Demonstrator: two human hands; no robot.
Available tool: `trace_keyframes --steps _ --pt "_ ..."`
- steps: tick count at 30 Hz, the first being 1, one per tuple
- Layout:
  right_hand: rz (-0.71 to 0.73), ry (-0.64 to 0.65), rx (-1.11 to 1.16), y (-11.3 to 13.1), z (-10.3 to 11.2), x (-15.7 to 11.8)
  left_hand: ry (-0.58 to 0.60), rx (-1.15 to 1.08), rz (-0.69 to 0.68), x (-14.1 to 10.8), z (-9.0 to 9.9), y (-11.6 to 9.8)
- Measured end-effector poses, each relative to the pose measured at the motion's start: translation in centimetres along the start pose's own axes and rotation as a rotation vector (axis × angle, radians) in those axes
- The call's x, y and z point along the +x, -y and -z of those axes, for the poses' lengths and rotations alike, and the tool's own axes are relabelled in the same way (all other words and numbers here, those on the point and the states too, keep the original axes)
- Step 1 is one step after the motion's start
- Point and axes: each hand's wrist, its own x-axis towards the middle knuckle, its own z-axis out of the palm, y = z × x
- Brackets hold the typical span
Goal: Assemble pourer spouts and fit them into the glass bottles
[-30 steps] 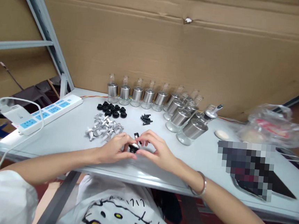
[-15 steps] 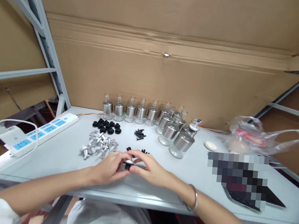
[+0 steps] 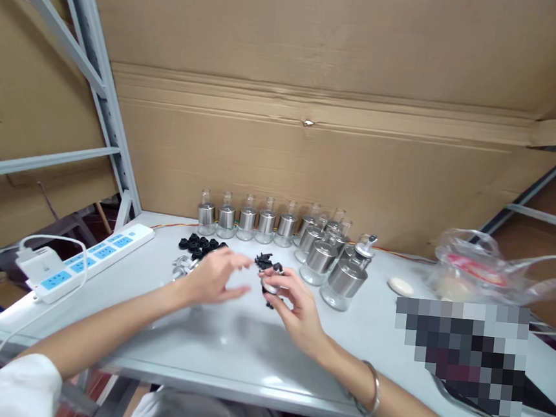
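Observation:
Between the thumb and fingers of my right hand [image 3: 298, 307] is a pourer cap [image 3: 270, 287], silver with black parts. My left hand [image 3: 218, 277] is held apart from it, fingers spread, with nothing in them. Beneath and behind that hand, partly hidden, lie silver cap pieces [image 3: 183, 265]. Black round stoppers [image 3: 199, 245] are heaped just beyond them. Small black strips [image 3: 263, 260] lie past my right hand, and a few tiny black pieces show under the cap.
Glass bottles with steel sleeves [image 3: 267, 222] line the cardboard wall; one bottle [image 3: 344, 279] at the right front stands near another topped by a pourer [image 3: 366, 244]. A power strip [image 3: 93, 260] lies left. To the right are a white oval object [image 3: 400, 286], a plastic bag [image 3: 472, 271] and a blurred-out dark device [image 3: 469, 361].
My left hand has let go of the cap and moved away, its fingers opening. My right hand has carried the cap to the right. The view has tilted up slightly.

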Motion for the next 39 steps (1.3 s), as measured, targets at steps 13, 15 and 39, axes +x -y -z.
trace_keyframes --steps 13,15,39 --pt "0.024 -0.095 -0.125 0.0 0.5 0.2 -0.186 -0.018 1.026 1.5 1.1 17.4" --pt "0.004 -0.092 -0.115 0.0 0.5 0.2 -0.171 -0.044 0.991 0.9 0.6 17.7" --pt "0.089 -0.244 -0.05 -0.3 0.9 0.2 -0.052 -0.556 0.364 -1.2 -0.3 -5.1"
